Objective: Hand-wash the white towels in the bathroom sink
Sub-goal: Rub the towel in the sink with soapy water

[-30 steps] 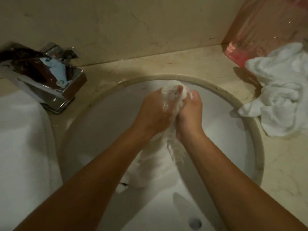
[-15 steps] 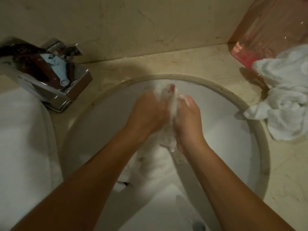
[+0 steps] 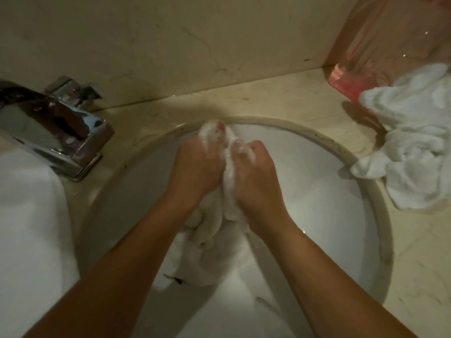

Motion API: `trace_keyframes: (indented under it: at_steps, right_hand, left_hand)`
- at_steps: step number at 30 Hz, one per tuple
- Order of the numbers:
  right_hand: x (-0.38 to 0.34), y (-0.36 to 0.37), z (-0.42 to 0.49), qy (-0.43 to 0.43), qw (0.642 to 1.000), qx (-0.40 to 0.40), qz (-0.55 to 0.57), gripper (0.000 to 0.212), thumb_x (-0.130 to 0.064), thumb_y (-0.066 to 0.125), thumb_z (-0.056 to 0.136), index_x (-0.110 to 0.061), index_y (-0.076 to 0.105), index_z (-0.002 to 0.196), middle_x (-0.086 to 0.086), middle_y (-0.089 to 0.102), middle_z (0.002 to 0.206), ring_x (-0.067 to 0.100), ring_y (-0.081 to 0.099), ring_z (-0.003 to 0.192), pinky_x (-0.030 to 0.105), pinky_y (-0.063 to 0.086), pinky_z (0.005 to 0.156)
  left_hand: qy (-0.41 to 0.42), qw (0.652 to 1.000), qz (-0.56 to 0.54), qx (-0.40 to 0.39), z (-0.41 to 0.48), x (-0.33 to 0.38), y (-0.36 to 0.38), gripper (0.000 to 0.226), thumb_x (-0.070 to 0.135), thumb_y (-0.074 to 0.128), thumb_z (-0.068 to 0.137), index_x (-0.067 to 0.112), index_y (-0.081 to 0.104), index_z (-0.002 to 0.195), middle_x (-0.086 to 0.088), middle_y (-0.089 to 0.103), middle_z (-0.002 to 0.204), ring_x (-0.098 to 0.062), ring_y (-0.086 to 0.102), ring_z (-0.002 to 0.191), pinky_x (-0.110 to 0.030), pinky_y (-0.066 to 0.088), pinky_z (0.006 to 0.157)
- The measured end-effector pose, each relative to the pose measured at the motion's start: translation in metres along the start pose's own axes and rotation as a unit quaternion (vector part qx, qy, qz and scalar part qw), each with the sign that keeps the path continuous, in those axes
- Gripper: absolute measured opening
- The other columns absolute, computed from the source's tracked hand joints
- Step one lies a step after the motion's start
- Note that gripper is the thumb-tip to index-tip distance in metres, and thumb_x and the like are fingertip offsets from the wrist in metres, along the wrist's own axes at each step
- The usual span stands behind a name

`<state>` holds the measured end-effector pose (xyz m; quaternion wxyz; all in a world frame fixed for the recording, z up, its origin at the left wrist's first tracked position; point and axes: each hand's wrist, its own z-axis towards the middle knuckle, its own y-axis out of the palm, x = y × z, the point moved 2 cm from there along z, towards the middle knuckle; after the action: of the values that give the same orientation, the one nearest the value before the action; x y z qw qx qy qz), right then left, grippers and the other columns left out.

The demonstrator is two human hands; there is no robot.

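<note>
On the left edge of the countertop I see one white cloth, a folded towel by the look of it, and just beside it one chrome faucet with no water running that I can make out. Next comes the single round sink.

Over the middle of the basin, toward its far rim, my left hand has its fingers curled tight around a bunched part of the soapy towel. My right hand is clenched on the same bunch, knuckles nearly touching the left. Foam covers the fingertips, and the rest of the towel hangs down into the bowl.

I judge this to be the scrubbing step, fabric rubbed against fabric. The next move calls for shifting both grips to an unscrubbed section, then rinsing.

On the counter's right edge lies one crumpled towel heap, a corner draped over the sink rim. I cannot tell whether it is one towel or two. Behind it, in the far right corner, stands one pink translucent bag.
</note>
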<state>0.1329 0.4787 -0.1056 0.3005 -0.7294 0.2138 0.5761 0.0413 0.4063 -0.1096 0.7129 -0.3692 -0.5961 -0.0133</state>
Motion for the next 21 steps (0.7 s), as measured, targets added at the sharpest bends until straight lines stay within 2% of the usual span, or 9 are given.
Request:
trace_keyframes:
  at_steps: [2,5,9,12,14,16,18,20,21]
  right_hand:
    - [-0.003,-0.005,0.005,-0.003,1.0,0.022,0.0,0.026,-0.042,0.045,0.113,-0.023,0.059,0.103,-0.009,0.064,0.095,0.001,0.062,0.083,0.019,0.049,0.072]
    - [-0.007,-0.008,0.014,0.006,0.997,0.07,0.029,0.024,-0.04,0.047,0.112,-0.022,0.062,0.108,-0.007,0.066,0.1,0.005,0.064,0.089,0.026,0.051,0.076]
    - [-0.002,0.002,-0.001,0.008,1.0,-0.025,-0.01,0.026,-0.037,0.047,0.112,-0.021,0.06,0.097,-0.01,0.06,0.088,-0.003,0.059,0.076,0.012,0.044,0.062]
    - [0.001,-0.009,0.014,0.001,0.999,0.049,-0.022,0.023,-0.036,0.046,0.113,-0.021,0.062,0.11,-0.011,0.062,0.095,0.002,0.063,0.09,0.008,0.046,0.066]
    - [0.005,-0.012,0.023,0.045,0.996,0.066,0.032,0.028,-0.042,0.046,0.112,-0.021,0.065,0.115,-0.006,0.07,0.1,0.008,0.069,0.093,0.018,0.053,0.074]
    - [0.016,-0.006,0.026,0.149,0.977,0.0,0.152,0.044,-0.056,0.05,0.106,-0.019,0.07,0.12,0.003,0.078,0.104,0.016,0.076,0.096,0.032,0.062,0.081]
    - [0.034,-0.004,0.023,0.253,0.942,-0.065,0.213,0.061,-0.069,0.057,0.096,-0.019,0.072,0.127,0.006,0.08,0.112,0.024,0.077,0.104,0.043,0.061,0.096]
    - [0.045,-0.007,0.02,0.287,0.935,-0.105,0.18,0.05,-0.058,0.057,0.102,-0.017,0.073,0.128,0.008,0.08,0.114,0.028,0.076,0.109,0.046,0.059,0.101]
    - [0.048,-0.01,0.022,0.278,0.941,-0.117,0.153,0.044,-0.048,0.055,0.106,-0.015,0.07,0.13,0.009,0.08,0.114,0.03,0.075,0.109,0.044,0.061,0.095]
  left_hand:
    - [-0.006,0.998,-0.056,-0.002,-0.009,0.003,0.001,0.062,0.062,0.037,0.102,0.013,0.065,0.075,0.005,0.06,0.051,-0.005,0.056,0.045,-0.025,0.043,0.049]
    - [0.003,0.998,-0.07,-0.009,-0.011,0.004,0.009,0.058,0.07,0.035,0.099,0.026,0.055,0.067,0.016,0.056,0.046,-0.002,0.053,0.042,-0.016,0.038,0.044]
    - [-0.024,0.997,-0.072,0.029,0.004,-0.01,-0.001,0.053,0.064,0.036,0.104,0.028,0.059,0.072,0.007,0.065,0.054,-0.009,0.062,0.05,-0.031,0.049,0.053]
    - [-0.04,0.993,-0.111,-0.022,-0.019,0.006,0.003,0.047,0.063,0.036,0.095,0.029,0.057,0.071,0.022,0.06,0.048,0.006,0.059,0.047,-0.01,0.044,0.044]
    - [-0.041,0.988,-0.148,-0.035,-0.023,0.012,0.009,0.04,0.056,0.038,0.101,0.032,0.056,0.076,0.031,0.059,0.049,0.013,0.059,0.05,-0.007,0.043,0.046]
    - [-0.037,0.981,-0.19,-0.019,-0.017,0.002,0.007,0.05,0.059,0.047,0.103,0.02,0.06,0.074,0.01,0.061,0.05,0.001,0.058,0.046,-0.013,0.043,0.048]
    - [-0.052,0.979,-0.196,-0.001,-0.018,-0.008,0.0,0.055,0.064,0.058,0.092,0.012,0.061,0.074,0.008,0.056,0.056,-0.002,0.054,0.05,-0.018,0.043,0.05]
    - [-0.093,0.977,-0.193,-0.016,-0.023,-0.026,-0.001,0.042,0.056,0.067,0.087,0.014,0.069,0.086,0.01,0.069,0.069,-0.006,0.069,0.066,-0.02,0.051,0.06]
    - [-0.124,0.975,-0.181,-0.03,-0.026,-0.033,0.001,0.04,0.055,0.073,0.085,0.018,0.073,0.101,0.009,0.077,0.085,-0.011,0.075,0.084,-0.024,0.057,0.07]
